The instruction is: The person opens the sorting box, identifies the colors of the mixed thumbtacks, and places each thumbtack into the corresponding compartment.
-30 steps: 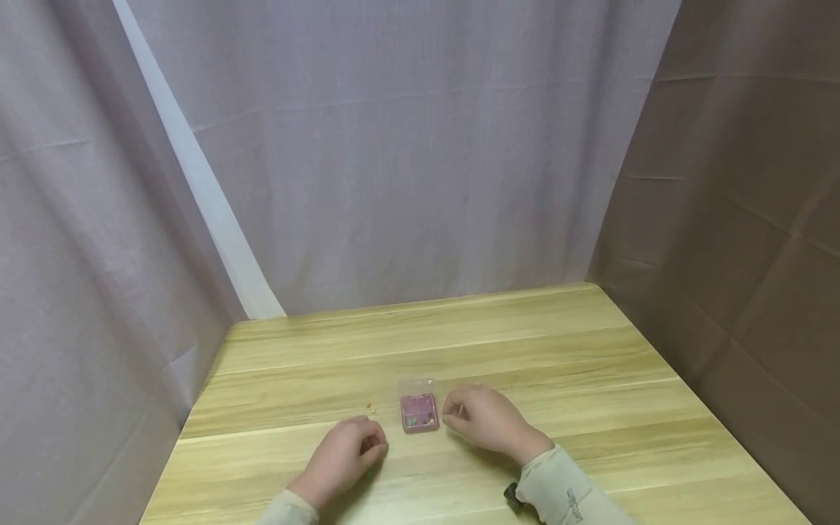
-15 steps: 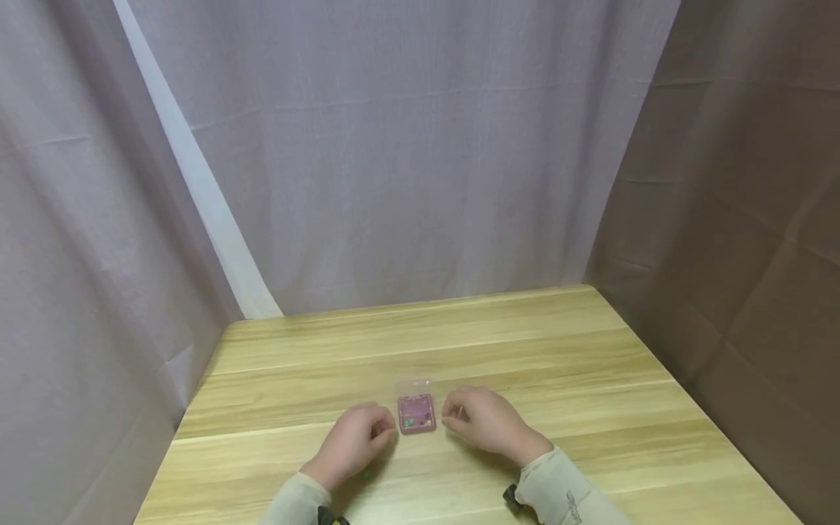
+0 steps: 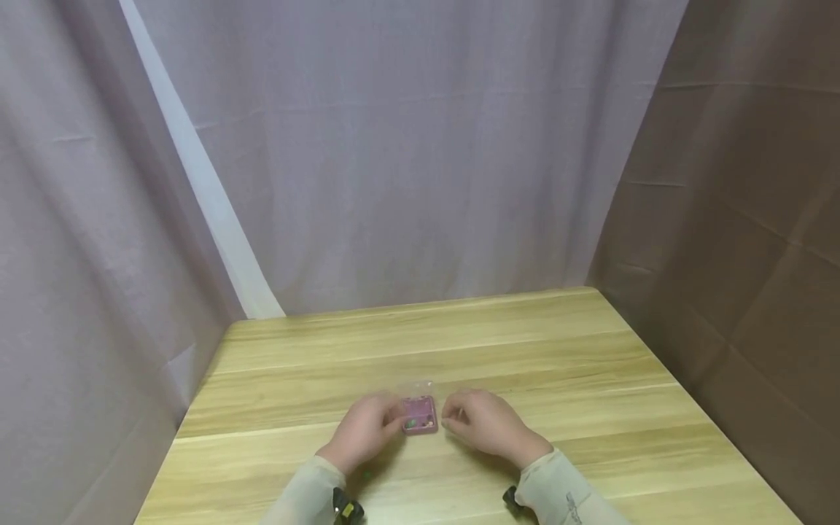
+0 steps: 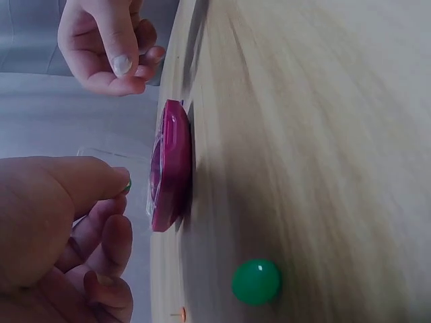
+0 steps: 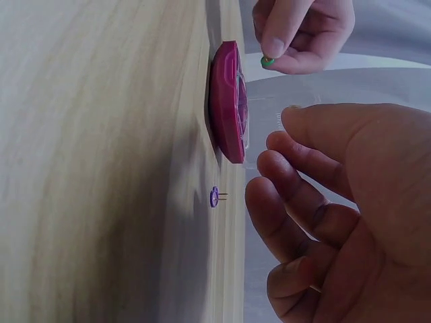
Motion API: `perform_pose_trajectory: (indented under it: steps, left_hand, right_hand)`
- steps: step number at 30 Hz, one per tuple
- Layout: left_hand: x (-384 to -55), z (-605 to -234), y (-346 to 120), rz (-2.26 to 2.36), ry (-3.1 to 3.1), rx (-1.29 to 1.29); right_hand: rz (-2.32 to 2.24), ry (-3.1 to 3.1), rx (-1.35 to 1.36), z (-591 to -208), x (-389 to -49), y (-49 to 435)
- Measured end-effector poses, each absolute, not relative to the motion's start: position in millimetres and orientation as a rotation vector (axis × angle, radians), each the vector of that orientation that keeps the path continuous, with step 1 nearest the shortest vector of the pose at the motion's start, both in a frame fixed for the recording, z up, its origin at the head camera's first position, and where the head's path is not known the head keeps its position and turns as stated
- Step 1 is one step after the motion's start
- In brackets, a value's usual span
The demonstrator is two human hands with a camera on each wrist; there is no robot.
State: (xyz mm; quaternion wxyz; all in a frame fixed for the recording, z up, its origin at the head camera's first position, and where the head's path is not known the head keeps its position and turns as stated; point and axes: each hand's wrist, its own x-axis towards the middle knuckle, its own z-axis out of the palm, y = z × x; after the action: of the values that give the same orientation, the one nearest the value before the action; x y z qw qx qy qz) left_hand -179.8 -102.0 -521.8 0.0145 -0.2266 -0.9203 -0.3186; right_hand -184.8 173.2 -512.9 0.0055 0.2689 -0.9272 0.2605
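Note:
My left hand (image 3: 369, 429) pinches a small green thumbtack (image 5: 267, 61) between thumb and forefinger, at the left edge of a pink compartment box (image 3: 420, 424). The box lies on the table with its clear lid (image 3: 416, 386) folded back. Green pieces and a few darker and pale ones sit in its near compartments. In the left wrist view the held thumbtack (image 4: 127, 185) is mostly hidden by the fingertips. To the right of the box, my right hand (image 3: 485, 426) rests with loosely bent fingers and holds nothing.
A green round-headed piece (image 4: 256, 282) and an orange one (image 4: 182, 314) lie on the table near my left hand. A purple piece with thin prongs (image 5: 215, 196) lies between the box and my right hand. Grey curtains (image 3: 420, 160) surround the wooden table (image 3: 525, 343).
My left hand has moved right and slightly forward, up to the box, and now covers the spot where small orange pieces showed. The right hand has stayed in place.

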Motion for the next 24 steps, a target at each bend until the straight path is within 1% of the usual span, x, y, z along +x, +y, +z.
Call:
perform_pose_trajectory:
  steps: [6, 17, 24]
  left_hand:
    - [-182.3, -520.3, -96.7, -0.996, -2.858, -0.743]
    - [-180.6, -527.3, -94.2, -0.957, -2.876, -0.735]
    - [-176.8, -525.2, -98.4, -0.967, -2.857, -0.712]
  right_hand:
    - [0.8, -2.914, 0.83, -511.1, -185.3, 174.4]
    - [0.819, -2.911, 0.844, -511.4, -183.2, 176.2]
    - [0.824, -2.918, 0.825, -511.7, -183.8, 177.2]
